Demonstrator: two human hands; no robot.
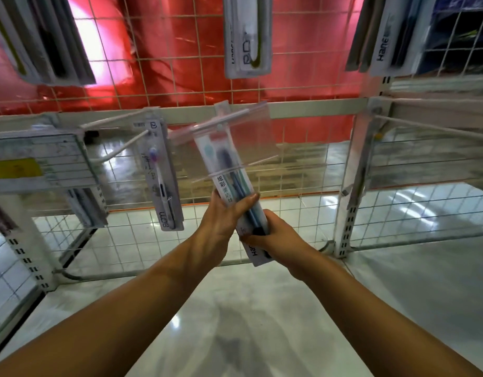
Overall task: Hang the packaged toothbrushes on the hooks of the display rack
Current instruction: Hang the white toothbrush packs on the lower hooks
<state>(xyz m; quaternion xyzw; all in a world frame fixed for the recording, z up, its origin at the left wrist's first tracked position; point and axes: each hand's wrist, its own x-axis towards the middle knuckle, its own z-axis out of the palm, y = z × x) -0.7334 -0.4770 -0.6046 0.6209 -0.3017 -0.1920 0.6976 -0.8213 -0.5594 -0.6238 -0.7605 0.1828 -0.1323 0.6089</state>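
Note:
A packaged toothbrush [226,161] with blue and teal brushes tilts up toward a white hook [221,121] on the wire display rack [297,170]; its top hole sits at the hook's front end. My left hand [224,213] grips the pack's lower middle, thumb across the front. Just below, my right hand [275,235] holds the bottom end of a pack marked "Hane" [255,253]; it may be a second pack, I cannot tell. To the left, another packaged toothbrush [161,175] with a purple head hangs on a neighbouring hook [126,146].
More packaged toothbrushes hang above at the left [44,42], centre [247,36] and right [387,34]. A shelf edge with a yellow label [36,164] juts out at the left. White rack uprights [352,197] stand at the right. Glossy floor tiles [248,308] lie below.

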